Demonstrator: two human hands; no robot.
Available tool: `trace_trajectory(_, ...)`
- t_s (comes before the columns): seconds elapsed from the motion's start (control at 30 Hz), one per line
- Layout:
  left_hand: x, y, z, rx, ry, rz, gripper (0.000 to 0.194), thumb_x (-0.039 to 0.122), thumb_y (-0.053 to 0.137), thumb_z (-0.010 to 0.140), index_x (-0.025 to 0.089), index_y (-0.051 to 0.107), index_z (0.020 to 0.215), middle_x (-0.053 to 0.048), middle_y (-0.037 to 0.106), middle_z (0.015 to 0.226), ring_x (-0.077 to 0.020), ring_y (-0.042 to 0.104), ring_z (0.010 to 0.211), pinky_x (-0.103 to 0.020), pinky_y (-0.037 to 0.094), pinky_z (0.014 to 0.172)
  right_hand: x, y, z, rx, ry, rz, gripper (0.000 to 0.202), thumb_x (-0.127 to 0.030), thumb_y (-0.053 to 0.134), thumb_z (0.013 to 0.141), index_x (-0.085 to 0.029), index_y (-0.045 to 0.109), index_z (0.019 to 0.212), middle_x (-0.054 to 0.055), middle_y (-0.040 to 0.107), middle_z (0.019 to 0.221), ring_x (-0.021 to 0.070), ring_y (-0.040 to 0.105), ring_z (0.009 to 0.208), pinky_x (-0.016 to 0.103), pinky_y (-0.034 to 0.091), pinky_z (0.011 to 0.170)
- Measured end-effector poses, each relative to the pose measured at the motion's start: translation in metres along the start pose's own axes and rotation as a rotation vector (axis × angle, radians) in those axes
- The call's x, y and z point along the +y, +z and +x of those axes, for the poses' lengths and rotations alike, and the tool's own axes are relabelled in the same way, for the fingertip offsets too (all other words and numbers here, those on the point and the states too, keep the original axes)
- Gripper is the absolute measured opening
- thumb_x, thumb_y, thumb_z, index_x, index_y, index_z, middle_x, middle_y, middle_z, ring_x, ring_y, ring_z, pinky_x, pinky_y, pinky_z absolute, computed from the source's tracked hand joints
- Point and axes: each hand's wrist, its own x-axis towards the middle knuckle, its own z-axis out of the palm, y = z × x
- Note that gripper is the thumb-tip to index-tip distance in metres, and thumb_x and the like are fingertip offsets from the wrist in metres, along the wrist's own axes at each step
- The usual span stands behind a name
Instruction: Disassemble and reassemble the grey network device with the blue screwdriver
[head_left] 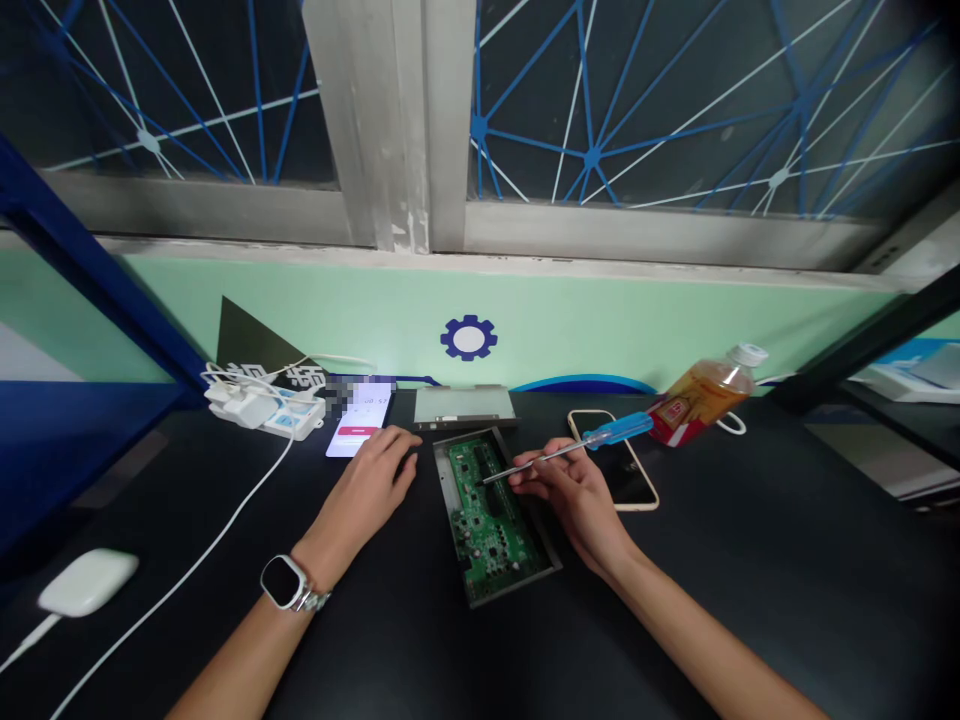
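A green circuit board (491, 530) sits in a shallow metal case (517, 585) on the dark table, turned slightly askew. Between the fingers of my right hand (577, 495) is a screwdriver (619, 430) with a clear blue handle. Its shaft slants down to the left, and the tip is over the upper part of the board; whether it touches cannot be made out. My left hand (375, 475) rests on the table left of the case, fingers stretched out and holding nothing. Just beyond its knuckles lies a lit phone (360, 420).
Behind the case lies a flat metal cover (465, 405). A second phone (630, 480) lies right of my right hand, near a tilted drink bottle (701, 395). A power strip (300, 412) with cables stands back left. A white charging case (88, 582) lies front left.
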Motion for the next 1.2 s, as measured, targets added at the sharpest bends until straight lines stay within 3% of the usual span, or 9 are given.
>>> trace_trajectory(0.13, 0.011, 0.007, 0.011, -0.005, 0.029, -0.127, 0.029, 0.024, 0.042, 0.102, 0.023, 0.059, 0.126, -0.008, 0.062, 0.120, -0.0233, 0.060, 0.113, -0.042, 0.049, 0.100, 0.000, 0.000, 0.002, -0.013, -0.017, -0.018, 0.027, -0.034, 0.075, 0.086, -0.024, 0.051, 0.093, 0.002, 0.075, 0.090, 0.0201, 0.072, 0.075, 0.039, 0.058, 0.074)
trace_trajectory(0.3, 0.008, 0.021, 0.034, -0.042, 0.079, -0.229, 0.025, 0.018, 0.043, 0.100, 0.022, 0.067, 0.109, -0.006, 0.067, 0.105, -0.0207, 0.067, 0.095, -0.037, 0.053, 0.086, 0.000, -0.002, 0.002, -0.033, -0.050, -0.071, 0.025, -0.038, 0.071, 0.088, -0.025, 0.051, 0.094, 0.002, 0.075, 0.090, 0.0195, 0.072, 0.073, 0.037, 0.058, 0.071)
trace_trajectory(0.47, 0.010, 0.029, 0.048, -0.050, 0.119, -0.271, 0.025, 0.018, 0.044, 0.100, 0.022, 0.068, 0.106, -0.007, 0.069, 0.101, -0.0205, 0.066, 0.092, -0.037, 0.053, 0.083, -0.004, -0.001, 0.011, -0.035, -0.107, -0.178, 0.030, -0.046, 0.071, 0.086, -0.026, 0.051, 0.095, 0.002, 0.074, 0.086, 0.0195, 0.071, 0.068, 0.035, 0.058, 0.068)
trace_trajectory(0.63, 0.012, 0.039, 0.046, -0.004, 0.116, -0.346, 0.027, 0.013, 0.046, 0.098, 0.022, 0.069, 0.108, -0.007, 0.070, 0.106, -0.0208, 0.067, 0.098, -0.038, 0.053, 0.089, -0.021, 0.015, 0.039, -0.140, -0.239, -0.474, 0.030, -0.054, 0.060, 0.092, -0.025, 0.052, 0.096, 0.002, 0.073, 0.083, 0.0184, 0.069, 0.062, 0.033, 0.056, 0.060)
trace_trajectory(0.77, 0.013, 0.041, 0.040, 0.029, 0.105, -0.385, 0.030, 0.011, 0.044, 0.099, 0.023, 0.068, 0.113, -0.005, 0.071, 0.111, -0.0195, 0.066, 0.104, -0.038, 0.052, 0.095, -0.034, 0.045, 0.065, -0.289, -0.380, -0.813, 0.029, -0.049, 0.050, 0.099, -0.023, 0.054, 0.086, 0.000, 0.067, 0.068, 0.0159, 0.064, 0.054, 0.029, 0.050, 0.054)
trace_trajectory(0.9, 0.015, 0.042, 0.036, 0.065, 0.090, -0.420, 0.032, 0.012, 0.043, 0.100, 0.024, 0.068, 0.116, -0.006, 0.071, 0.113, -0.0204, 0.066, 0.107, -0.040, 0.052, 0.097, -0.028, 0.064, 0.083, -0.354, -0.477, -0.989, 0.027, -0.042, 0.045, 0.102, -0.024, 0.051, 0.084, 0.000, 0.065, 0.067, 0.0142, 0.060, 0.054, 0.028, 0.046, 0.056)
trace_trajectory(1.2, 0.013, 0.045, 0.037, 0.060, 0.086, -0.453, 0.034, 0.012, 0.043, 0.099, 0.024, 0.069, 0.117, -0.006, 0.070, 0.112, -0.0209, 0.066, 0.107, -0.040, 0.052, 0.099, -0.009, 0.059, 0.087, -0.348, -0.561, -1.117, 0.027, -0.037, 0.042, 0.103, -0.024, 0.047, 0.080, 0.000, 0.060, 0.064, 0.0148, 0.057, 0.055, 0.028, 0.040, 0.059)
